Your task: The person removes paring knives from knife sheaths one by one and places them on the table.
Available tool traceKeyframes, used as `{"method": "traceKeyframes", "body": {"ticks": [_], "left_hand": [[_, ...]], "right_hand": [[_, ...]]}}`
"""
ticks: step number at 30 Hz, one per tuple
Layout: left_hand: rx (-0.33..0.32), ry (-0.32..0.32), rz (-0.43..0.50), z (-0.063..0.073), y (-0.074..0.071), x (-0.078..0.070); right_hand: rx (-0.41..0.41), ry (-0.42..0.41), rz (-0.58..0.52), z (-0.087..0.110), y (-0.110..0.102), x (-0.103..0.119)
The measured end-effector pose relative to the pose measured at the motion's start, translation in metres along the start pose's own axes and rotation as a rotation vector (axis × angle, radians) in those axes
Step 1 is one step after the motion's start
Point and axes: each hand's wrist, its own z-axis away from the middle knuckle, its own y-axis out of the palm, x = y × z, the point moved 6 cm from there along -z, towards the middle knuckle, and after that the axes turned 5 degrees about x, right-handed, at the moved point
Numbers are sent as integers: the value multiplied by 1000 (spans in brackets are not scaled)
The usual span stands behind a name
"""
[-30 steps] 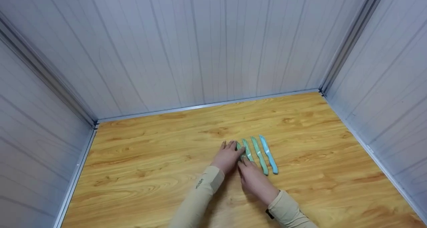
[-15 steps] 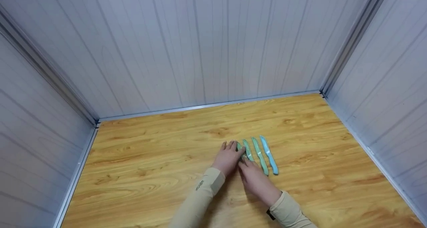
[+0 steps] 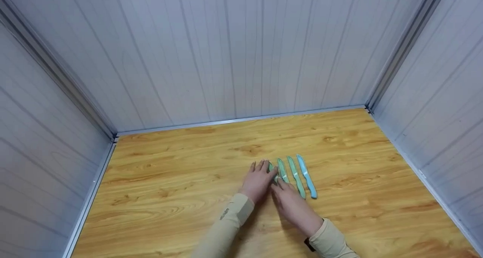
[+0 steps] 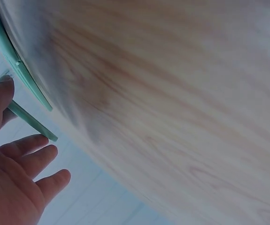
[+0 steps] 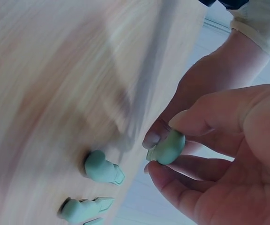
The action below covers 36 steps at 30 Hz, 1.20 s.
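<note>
Green knife [image 5: 169, 149] — right hand [image 3: 293, 206] pinched its handle, left hand [image 3: 257, 181] held the blade [image 4: 34, 123] loosely, fingers [image 4: 55, 182] spread — three more knives [image 3: 296, 177] lay alongside.

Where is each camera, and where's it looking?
Head: on the head, facing forward and down; left hand, right hand and sleeves show.
Left wrist: worn there, facing the left fingers, which hold a green knife.
Right wrist: worn there, facing the right fingers on that knife's handle; left hand behind.
Both wrist views show this knife and the tabletop.

Wood-grain surface [image 3: 169, 167] w/ 2 green knives [image 3: 296, 177], 1 blue knife [image 3: 306, 177]; unclear if held green knife [image 5: 169, 150] touches.
</note>
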Motion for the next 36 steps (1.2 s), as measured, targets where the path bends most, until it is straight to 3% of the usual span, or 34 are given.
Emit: {"method": "traceKeyframes", "body": {"ticks": [17,27,36], "left_hand": [[-70,48,-38,23,-11,-1],[-155,69,-109,36,-22,-2],[-197,64,-134,49,-26,-3]], "right_hand": [[69,-80,13,12,-9,13],[27,-149,26,21,-14,19],[84,-172,15,26,-14,21]]}}
